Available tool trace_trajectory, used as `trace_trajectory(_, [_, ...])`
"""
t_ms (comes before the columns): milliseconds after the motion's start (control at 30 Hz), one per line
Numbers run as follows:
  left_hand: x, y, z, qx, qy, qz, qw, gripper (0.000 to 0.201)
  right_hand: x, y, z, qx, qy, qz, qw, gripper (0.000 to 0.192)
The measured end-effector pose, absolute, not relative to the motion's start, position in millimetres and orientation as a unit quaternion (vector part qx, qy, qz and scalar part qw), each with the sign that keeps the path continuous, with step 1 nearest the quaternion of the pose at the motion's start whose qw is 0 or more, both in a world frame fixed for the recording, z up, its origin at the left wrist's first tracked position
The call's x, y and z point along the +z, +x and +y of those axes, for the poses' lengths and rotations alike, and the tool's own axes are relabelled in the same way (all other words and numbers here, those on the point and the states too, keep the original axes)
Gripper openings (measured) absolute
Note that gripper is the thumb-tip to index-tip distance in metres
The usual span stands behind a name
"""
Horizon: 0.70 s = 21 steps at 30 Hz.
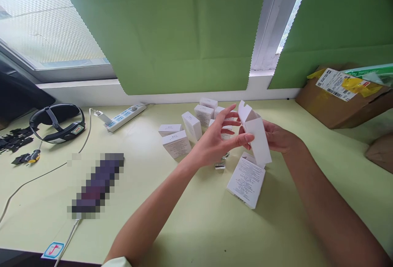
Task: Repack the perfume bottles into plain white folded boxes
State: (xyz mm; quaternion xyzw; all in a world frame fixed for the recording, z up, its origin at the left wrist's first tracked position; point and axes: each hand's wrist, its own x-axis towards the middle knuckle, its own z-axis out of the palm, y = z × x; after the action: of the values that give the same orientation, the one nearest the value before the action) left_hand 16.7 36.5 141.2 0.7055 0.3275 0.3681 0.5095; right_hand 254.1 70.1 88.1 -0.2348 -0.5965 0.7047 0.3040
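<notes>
A white carton box point(259, 138) is held up off the table, tilted, with its top flaps standing open. My right hand point(274, 136) grips it from the right and behind, with most of the fingers hidden by the carton. My left hand point(219, 138) is open at its left side, fingers spread, the thumb tip against the carton's edge. Just below the held carton, another white box point(247, 181) with printed text lies on the table. Small shiny metal pieces point(220, 166) lie under my left hand.
Several white boxes point(176, 144) stand behind and left of my left hand. Farther left are a power strip point(125, 117), a head strap point(58, 123), a cable and a blurred-out phone point(98, 187). A brown cardboard box point(334, 103) sits at the back right.
</notes>
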Motion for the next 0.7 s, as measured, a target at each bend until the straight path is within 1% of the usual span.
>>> trace_trajectory(33, [142.4,16.8,35.4,0.373,0.714,0.341,0.485,0.072,90.0,256.8,69.7,0.699,-0.239,-0.596,0.315,0.065])
trace_trajectory(67, [143.8,16.6,34.0,0.378,0.72,0.363,0.455,0.068,92.5,260.7,69.1,0.689,-0.253,-0.593,0.331,0.066])
trace_trajectory(133, [145.8,16.3,30.0,0.37,0.735,0.41,0.393,0.054,98.8,270.8,67.2,0.656,-0.309,-0.579,0.372,0.059])
trace_trajectory(200, [143.3,17.5,25.0,0.304,0.776,0.418,0.361,0.041,105.7,281.3,64.4,0.612,-0.376,-0.559,0.413,0.051])
trace_trajectory(300, [125.6,26.9,17.0,0.143,0.876,0.328,0.324,0.034,114.0,292.4,59.7,0.568,-0.438,-0.542,0.438,0.049])
trace_trajectory(367, [106.8,37.4,12.8,0.063,0.926,0.277,0.247,0.038,117.1,296.4,56.9,0.564,-0.447,-0.548,0.425,0.052])
trace_trajectory(433, [89.5,47.4,10.4,-0.002,0.944,0.274,0.184,0.042,118.4,299.6,54.5,0.567,-0.445,-0.565,0.401,0.055])
trace_trajectory(533, [77.6,55.6,10.2,-0.063,0.943,0.283,0.167,0.046,119.4,304.5,50.7,0.565,-0.455,-0.586,0.362,0.058])
trace_trajectory(633, [81.6,56.9,11.2,-0.053,0.936,0.286,0.196,0.056,122.7,308.3,45.9,0.556,-0.469,-0.597,0.339,0.057])
trace_trajectory(700, [86.0,57.3,10.8,-0.007,0.934,0.299,0.195,0.055,126.8,309.0,42.1,0.545,-0.48,-0.604,0.329,0.055])
